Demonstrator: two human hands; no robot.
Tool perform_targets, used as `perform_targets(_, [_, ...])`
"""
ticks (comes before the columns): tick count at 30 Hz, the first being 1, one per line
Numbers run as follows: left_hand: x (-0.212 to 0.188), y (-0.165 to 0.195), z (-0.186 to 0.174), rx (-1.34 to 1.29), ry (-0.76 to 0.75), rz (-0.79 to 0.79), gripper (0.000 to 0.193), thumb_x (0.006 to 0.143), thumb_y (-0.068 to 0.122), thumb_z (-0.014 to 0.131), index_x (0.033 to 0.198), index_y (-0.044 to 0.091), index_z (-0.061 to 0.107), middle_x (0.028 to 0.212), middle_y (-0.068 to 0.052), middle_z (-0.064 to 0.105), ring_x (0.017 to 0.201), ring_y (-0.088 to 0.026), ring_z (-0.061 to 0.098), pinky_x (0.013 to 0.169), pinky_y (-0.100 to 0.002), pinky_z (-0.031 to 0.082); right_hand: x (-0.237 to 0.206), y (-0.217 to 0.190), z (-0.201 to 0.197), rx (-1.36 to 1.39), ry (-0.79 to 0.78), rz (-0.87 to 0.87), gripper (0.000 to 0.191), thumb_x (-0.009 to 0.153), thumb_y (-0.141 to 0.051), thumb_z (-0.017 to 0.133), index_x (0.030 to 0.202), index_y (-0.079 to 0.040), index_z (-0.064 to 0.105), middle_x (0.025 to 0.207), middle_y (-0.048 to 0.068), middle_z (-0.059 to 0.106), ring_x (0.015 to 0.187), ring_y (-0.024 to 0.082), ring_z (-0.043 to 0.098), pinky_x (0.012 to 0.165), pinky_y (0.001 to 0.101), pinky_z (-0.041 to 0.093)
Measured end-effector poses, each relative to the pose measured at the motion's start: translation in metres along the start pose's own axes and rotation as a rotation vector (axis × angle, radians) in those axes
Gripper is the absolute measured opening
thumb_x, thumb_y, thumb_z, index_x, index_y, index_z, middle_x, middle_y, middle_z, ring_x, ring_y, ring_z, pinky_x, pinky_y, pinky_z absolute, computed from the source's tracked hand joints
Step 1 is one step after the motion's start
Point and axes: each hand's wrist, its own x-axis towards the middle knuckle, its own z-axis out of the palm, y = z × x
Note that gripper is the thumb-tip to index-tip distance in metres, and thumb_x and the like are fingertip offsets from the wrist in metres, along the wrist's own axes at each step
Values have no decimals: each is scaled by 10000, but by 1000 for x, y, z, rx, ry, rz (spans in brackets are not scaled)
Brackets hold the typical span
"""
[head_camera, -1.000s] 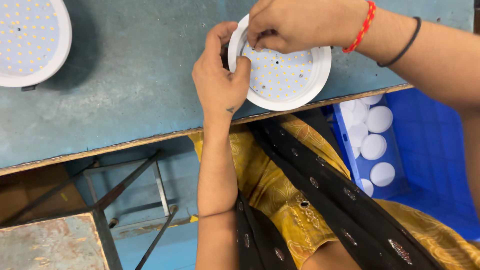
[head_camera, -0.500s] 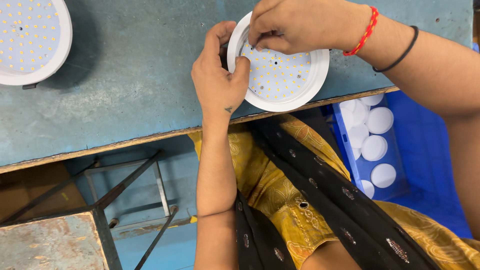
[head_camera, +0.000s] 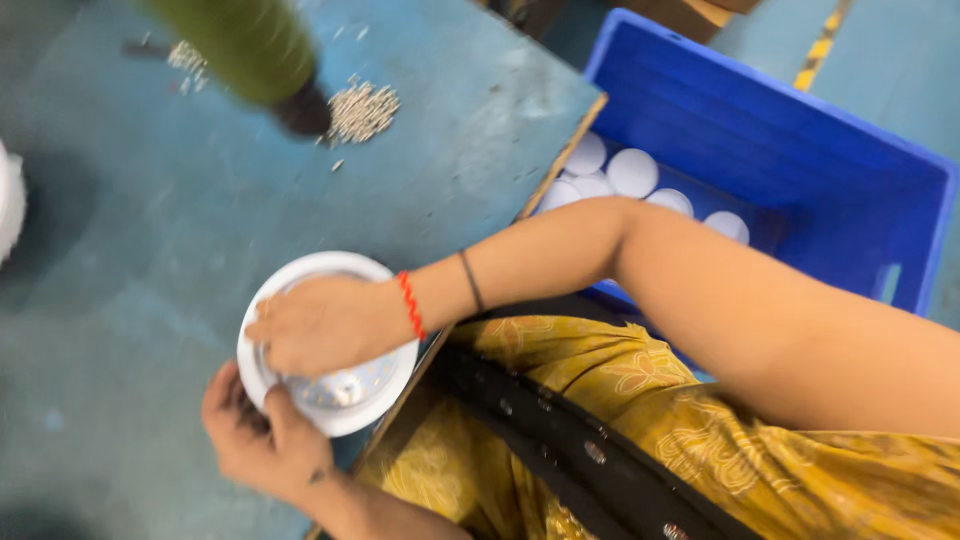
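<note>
A round white lamp housing (head_camera: 330, 400) sits at the edge of the teal tabletop (head_camera: 150, 250). The right hand (head_camera: 320, 325) presses flat on it, fingers spread (clasping nothing); the left hand (head_camera: 260, 440) has its grip closed around the rim. A blue crate (head_camera: 800, 150) of white discs (head_camera: 633, 172) stands beyond the housing.

White round lamp housing (head_camera: 262, 370) on worn teal surface (head_camera: 140, 230), red thread and black band at the wrist above it, blue crate (head_camera: 800, 150) of white discs (head_camera: 632, 172) beside, mustard floral garment (head_camera: 640, 400)
</note>
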Motion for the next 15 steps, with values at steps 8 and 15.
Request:
perform_targets(8, [-10, -2, 21, 378, 64, 106, 302, 874, 85, 706, 1170, 30, 731, 1076, -169, 712, 940, -323, 674, 857, -408, 530, -28, 5, -17, -5, 4, 9, 165, 856, -182, 665, 914, -29, 684, 987, 143, 633, 955, 329, 646, 804, 433, 542])
perform_targets(15, [-20, 38, 39, 243, 169, -164, 219, 869, 180, 708, 1050, 59, 689, 870, -135, 753, 765, -247, 732, 726, -352, 553, -44, -1, -41, 30, 58, -40, 177, 925, -170, 680, 1011, -20, 644, 992, 146, 590, 953, 325, 615, 867, 421, 510])
